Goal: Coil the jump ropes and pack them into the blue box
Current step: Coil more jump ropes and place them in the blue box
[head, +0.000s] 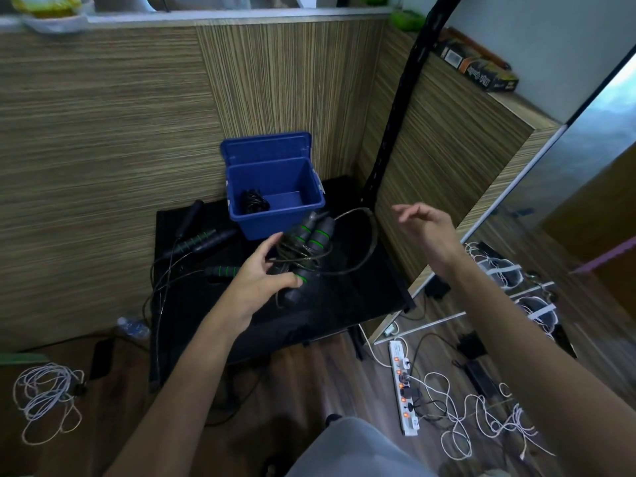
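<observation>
White cord (44, 394) lies tangled on the floor, well left of and nearer the viewer than the blue box (275, 194). Loose jump ropes (203, 237) with black, green-ringed handles lie on the black counter (361, 287), just left of the blue box. Left hand (265, 273) reaches in front of the blue box, fingers spread, thumb and fingertips touching a coiled jump rope (303, 249); whether it actually grips the bundle cannot be told. This bundle, two green-ringed handles side by side wrapped in cord, sits just in front of the blue box, with one loop of cord arcing out to the right. The blue box stands on the counter against the wood-grain wall, lid raised behind it, with one dark coiled rope (254, 200) in its left corner. Right hand (426, 223) hovers to the right of the blue box, fingers loosely spread and holding nothing. A power strip (404, 387) lies on the floor, well right of the blue box.
</observation>
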